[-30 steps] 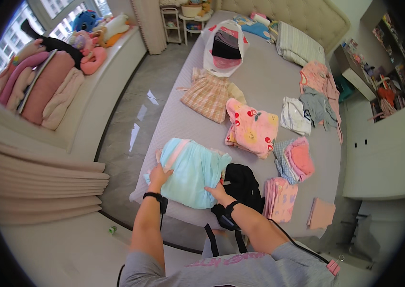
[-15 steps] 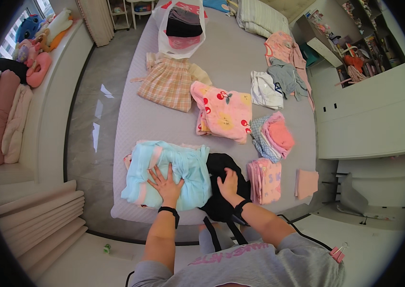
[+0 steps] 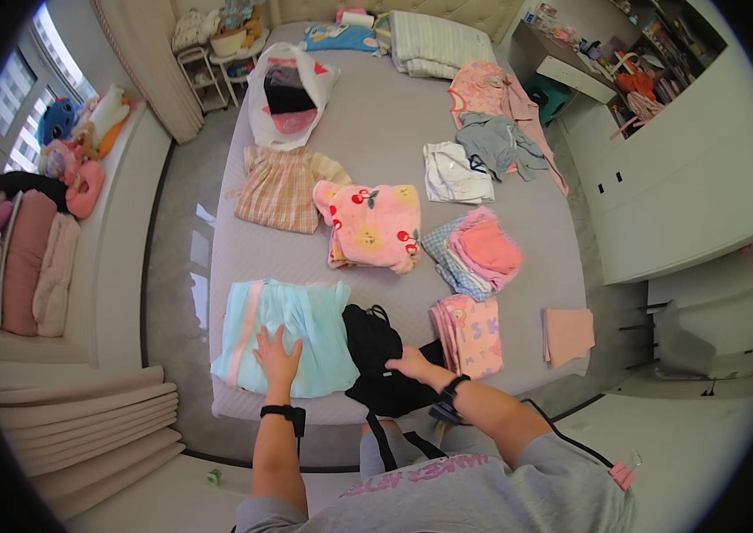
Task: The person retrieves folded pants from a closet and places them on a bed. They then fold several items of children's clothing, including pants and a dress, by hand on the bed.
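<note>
My left hand [image 3: 278, 360] lies with its fingers spread on a folded light blue garment [image 3: 310, 329] with a pale pink band, at the near left of the bed. To its right, a soft black cloth item [image 3: 372, 342] with a thin loop at its top lies bunched against the garment; its exact kind does not show. On this black item rests my right hand [image 3: 414, 365], fingers bent together and gripping the cloth, the fingertips partly hidden. Close by on the right stands a pile of folded pink printed cloth [image 3: 470, 338].
Beyond lie a folded pink cherry-print blanket [image 3: 372, 226], a plaid dress [image 3: 277, 191] and a white plastic bag [image 3: 292, 93] holding clothes. On the right are a pile of folded clothes [image 3: 478, 253], white clothing [image 3: 456, 173], a grey top [image 3: 501, 142] and a pale pink folded cloth [image 3: 567, 336].
The view has shifted, showing more of the far end. The blue garment now lies flatter and smoother. My right hand has gone from resting on the black item to gripping its cloth.
</note>
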`<state>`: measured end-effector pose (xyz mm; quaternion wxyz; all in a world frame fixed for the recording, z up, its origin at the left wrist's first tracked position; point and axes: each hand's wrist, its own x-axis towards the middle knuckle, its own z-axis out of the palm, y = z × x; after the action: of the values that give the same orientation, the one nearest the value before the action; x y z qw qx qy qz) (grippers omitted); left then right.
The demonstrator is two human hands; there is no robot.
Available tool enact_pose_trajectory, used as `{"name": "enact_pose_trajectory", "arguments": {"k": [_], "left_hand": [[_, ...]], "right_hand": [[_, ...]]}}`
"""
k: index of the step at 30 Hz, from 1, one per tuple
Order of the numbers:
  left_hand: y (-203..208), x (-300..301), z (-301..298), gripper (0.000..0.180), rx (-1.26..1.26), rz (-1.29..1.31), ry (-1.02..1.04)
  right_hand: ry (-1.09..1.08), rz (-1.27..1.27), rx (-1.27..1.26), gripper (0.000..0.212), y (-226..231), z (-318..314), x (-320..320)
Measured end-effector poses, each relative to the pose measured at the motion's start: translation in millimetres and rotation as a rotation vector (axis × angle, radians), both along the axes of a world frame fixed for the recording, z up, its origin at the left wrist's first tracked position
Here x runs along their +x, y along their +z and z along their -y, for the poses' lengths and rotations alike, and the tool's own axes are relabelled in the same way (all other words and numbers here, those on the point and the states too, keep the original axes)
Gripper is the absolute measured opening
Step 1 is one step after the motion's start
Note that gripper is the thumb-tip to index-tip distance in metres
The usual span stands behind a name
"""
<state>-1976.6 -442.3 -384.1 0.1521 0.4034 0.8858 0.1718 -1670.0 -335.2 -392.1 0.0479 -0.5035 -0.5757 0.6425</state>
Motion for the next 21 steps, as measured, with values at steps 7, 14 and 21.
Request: {"name": "enact_pose_trajectory", "arguments": {"k": [7, 14, 21], "left_hand": [[104, 144, 2, 0.040, 0.203, 0.714, -0.058], [202, 416, -43, 0.058, 0.047, 1.798, 0.017], [341, 630, -124, 0.056, 0.008, 1.888, -0.596]], "right_hand": [[0.121, -0.294, 0.072, 0.042, 147, 44, 174], [0.244, -0.337, 0.307, 0.050, 280, 39, 378], [-0.176, -0.282, 0.364, 0.057, 317, 67, 572]]}}
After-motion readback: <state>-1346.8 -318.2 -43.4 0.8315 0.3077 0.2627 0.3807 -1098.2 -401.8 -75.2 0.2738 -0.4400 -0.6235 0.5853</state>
